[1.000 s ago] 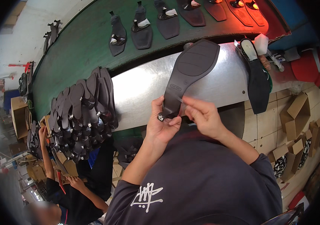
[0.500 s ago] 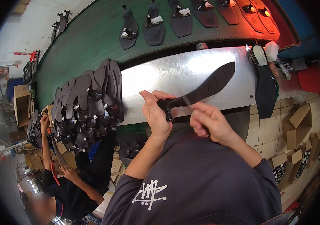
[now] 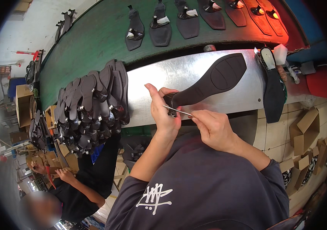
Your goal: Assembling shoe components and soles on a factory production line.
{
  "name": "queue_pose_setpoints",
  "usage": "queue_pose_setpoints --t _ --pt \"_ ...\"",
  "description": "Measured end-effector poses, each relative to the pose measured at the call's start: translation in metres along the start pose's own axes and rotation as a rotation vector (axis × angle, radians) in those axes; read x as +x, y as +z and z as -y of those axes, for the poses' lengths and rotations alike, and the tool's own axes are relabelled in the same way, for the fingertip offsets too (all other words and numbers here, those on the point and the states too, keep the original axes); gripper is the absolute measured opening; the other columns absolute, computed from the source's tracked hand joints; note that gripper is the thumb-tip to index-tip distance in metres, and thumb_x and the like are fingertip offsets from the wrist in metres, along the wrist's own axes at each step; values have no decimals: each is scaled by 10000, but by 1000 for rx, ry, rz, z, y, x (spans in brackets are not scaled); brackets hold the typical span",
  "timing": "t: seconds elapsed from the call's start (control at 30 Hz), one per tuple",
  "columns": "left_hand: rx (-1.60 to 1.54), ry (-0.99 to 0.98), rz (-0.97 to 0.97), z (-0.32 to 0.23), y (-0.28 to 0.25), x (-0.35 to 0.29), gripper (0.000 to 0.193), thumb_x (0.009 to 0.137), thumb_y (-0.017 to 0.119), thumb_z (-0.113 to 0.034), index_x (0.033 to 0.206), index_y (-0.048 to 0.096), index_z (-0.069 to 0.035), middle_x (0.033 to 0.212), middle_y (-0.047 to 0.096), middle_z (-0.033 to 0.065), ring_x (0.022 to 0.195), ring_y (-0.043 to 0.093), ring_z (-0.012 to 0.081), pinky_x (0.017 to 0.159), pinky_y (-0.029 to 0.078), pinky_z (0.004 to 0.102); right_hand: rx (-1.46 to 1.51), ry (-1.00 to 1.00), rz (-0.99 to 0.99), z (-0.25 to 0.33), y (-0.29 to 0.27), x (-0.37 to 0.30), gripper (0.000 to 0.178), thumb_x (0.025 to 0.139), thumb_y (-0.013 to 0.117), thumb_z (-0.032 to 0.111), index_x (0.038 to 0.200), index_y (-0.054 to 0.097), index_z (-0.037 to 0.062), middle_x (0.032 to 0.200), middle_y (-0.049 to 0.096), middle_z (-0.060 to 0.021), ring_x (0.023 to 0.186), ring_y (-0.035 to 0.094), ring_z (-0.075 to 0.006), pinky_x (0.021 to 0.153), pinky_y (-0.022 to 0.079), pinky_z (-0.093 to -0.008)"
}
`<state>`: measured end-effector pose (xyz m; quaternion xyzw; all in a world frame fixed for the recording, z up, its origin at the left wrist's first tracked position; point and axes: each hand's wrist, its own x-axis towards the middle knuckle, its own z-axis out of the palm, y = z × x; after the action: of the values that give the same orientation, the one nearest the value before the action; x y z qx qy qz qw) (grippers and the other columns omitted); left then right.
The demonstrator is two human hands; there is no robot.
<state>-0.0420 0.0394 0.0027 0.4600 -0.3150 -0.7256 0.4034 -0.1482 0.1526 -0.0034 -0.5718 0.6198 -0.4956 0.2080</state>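
Observation:
My left hand (image 3: 163,111) is closed round the heel end of a black heeled sandal (image 3: 213,78). The sandal's ridged sole faces up and its square toe points to the far right, above the metal table. Between the fingers of my right hand (image 3: 215,128) is a thin metal tool (image 3: 182,111), its shaft lying across the dark heel (image 3: 172,105). Where the tool's tip ends is hard to make out beside my left palm. Part of the heel is hidden by my left fingers.
A stack of black sandals (image 3: 90,103) stands left on the metal table (image 3: 148,82). Beyond it, a green conveyor belt (image 3: 90,46) carries a row of sandals, reddish-lit at right. A black sole-shaped piece (image 3: 274,92) lies right. A co-worker (image 3: 83,188) is at lower left.
The sandal has rolled so that more of its sole faces up. My right hand has shifted slightly, its tool now across the heel. The co-worker's raised hand has come down.

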Motion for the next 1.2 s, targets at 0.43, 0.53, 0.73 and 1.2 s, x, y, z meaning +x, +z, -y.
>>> queue_pose_setpoints --t 0.43,0.53,0.73,1.2 --pt "-286 -493 -18 -20 22 5 598 864 519 -666 827 581 -72 749 607 54 680 566 169 432 367 234 45 146 -40 0 -7 4 54 894 589 72 873 572 26 747 608 -132 655 611 -319 550 465 -386" --pt "-428 -538 104 -9 12 7 534 894 525 -594 825 599 -70 792 617 62 732 569 190 384 305 226 23 182 -16 -1 -4 3 71 899 580 75 859 540 31 737 597 -144 651 600 -340 544 457 -401" --pt "-584 -516 237 8 -3 15 391 916 561 -495 774 587 -131 755 566 10 724 565 169 369 263 225 50 133 15 4 5 2 87 900 568 62 844 512 27 695 565 -150 612 581 -347 535 442 -399" --pt "-192 -524 317 -1 -1 -2 392 983 440 -425 1115 581 -84 887 649 41 711 580 135 623 458 237 161 107 -148 13 -12 22 513 766 729 56 1252 566 60 766 515 -62 616 526 -178 526 444 -293"
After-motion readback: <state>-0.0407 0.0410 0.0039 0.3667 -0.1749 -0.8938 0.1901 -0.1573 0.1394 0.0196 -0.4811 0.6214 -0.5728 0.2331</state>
